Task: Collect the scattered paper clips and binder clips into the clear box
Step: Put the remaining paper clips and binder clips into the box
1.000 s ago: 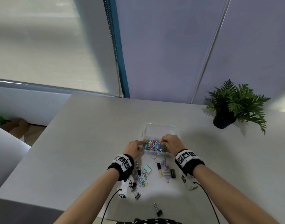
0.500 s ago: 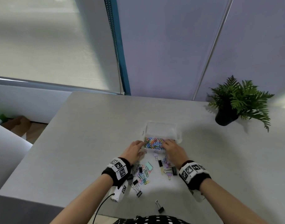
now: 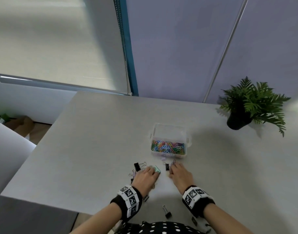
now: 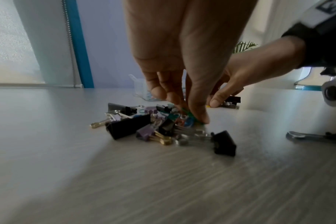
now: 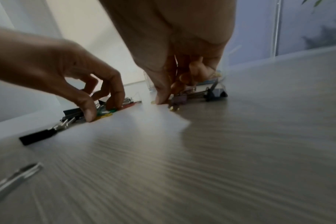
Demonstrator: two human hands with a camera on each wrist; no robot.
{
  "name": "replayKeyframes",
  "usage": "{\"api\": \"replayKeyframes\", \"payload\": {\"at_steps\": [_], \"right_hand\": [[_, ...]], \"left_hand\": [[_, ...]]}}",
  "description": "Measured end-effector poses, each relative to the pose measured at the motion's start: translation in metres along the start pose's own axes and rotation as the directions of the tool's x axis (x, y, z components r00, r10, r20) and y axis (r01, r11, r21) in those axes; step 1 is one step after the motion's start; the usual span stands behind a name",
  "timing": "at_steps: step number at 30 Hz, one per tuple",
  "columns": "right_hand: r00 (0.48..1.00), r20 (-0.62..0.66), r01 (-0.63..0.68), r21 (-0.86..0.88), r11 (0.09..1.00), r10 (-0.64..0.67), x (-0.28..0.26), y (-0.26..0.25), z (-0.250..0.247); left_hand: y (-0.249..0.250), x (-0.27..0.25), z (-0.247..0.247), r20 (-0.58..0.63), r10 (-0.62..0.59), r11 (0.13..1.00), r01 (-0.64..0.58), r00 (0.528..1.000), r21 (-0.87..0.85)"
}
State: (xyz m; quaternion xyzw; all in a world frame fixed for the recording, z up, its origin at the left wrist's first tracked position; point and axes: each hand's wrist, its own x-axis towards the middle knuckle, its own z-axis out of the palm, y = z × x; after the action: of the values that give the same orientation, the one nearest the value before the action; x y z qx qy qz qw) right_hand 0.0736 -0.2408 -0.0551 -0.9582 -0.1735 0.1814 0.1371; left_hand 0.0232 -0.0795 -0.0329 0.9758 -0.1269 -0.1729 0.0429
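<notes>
The clear box (image 3: 170, 132) stands mid-table with coloured paper clips (image 3: 167, 146) in its near half. Just in front lies a pile of binder clips (image 4: 144, 128), black, purple and mint, with paper clips among them. My left hand (image 3: 153, 171) is down on the left part of the pile, beside a mint binder clip (image 3: 157, 169). Its thumb and fingers pinch coloured paper clips (image 4: 188, 119) against the table. My right hand (image 5: 167, 97) is curled over the right part. It pinches at a purple binder clip (image 5: 179, 99) next to a black binder clip (image 3: 167, 166).
A lone black binder clip (image 3: 167, 213) lies near the table's front edge between my wrists. A potted fern (image 3: 243, 112) stands at the back right. The table's left edge (image 3: 35, 149) drops to the floor.
Both hands have drawn back from the box's near rim to the clip pile in front of it and now pinch at clips on the table.
</notes>
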Motion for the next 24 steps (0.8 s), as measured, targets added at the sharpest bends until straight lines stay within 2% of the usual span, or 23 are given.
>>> {"api": "replayKeyframes", "payload": {"at_steps": [6,10,13,15,17,19,21,24], "right_hand": [[0.999,0.040,0.017,0.088,0.996,-0.021,-0.007,0.017,-0.010],[0.996,-0.074,-0.027,0.214,0.976,0.044,0.004,0.026,-0.028],[0.996,-0.095,0.016,0.177,0.984,0.001,0.016,0.025,-0.033],[0.996,-0.086,-0.004,0.122,0.993,0.014,0.021,0.022,-0.030],[0.992,-0.094,-0.069,0.143,0.987,0.083,0.022,0.020,-0.024],[0.985,-0.100,-0.125,0.178,0.976,0.144,0.023,0.015,-0.018],[0.978,-0.105,-0.158,0.195,0.968,0.181,0.025,0.008,-0.013],[0.969,-0.107,-0.197,0.210,0.958,0.222,0.029,-0.002,-0.011]], "left_hand": [[0.001,0.001,0.009,-0.017,0.053,0.998,-0.052,0.998,0.044],[0.000,0.001,0.005,-0.018,0.121,0.991,-0.120,0.993,0.056],[-0.002,0.003,0.005,-0.023,0.160,0.986,-0.159,0.987,0.051],[-0.002,0.003,0.003,-0.022,0.162,0.986,-0.161,0.986,0.035],[-0.001,0.003,-0.001,-0.046,0.138,0.989,-0.140,0.989,-0.039],[-0.003,0.003,-0.005,-0.062,0.078,0.978,-0.088,0.995,-0.188],[-0.010,0.006,-0.009,-0.046,0.025,0.932,-0.040,0.999,-0.361],[-0.026,0.012,-0.014,-0.021,-0.027,0.859,0.012,0.999,-0.512]]}}
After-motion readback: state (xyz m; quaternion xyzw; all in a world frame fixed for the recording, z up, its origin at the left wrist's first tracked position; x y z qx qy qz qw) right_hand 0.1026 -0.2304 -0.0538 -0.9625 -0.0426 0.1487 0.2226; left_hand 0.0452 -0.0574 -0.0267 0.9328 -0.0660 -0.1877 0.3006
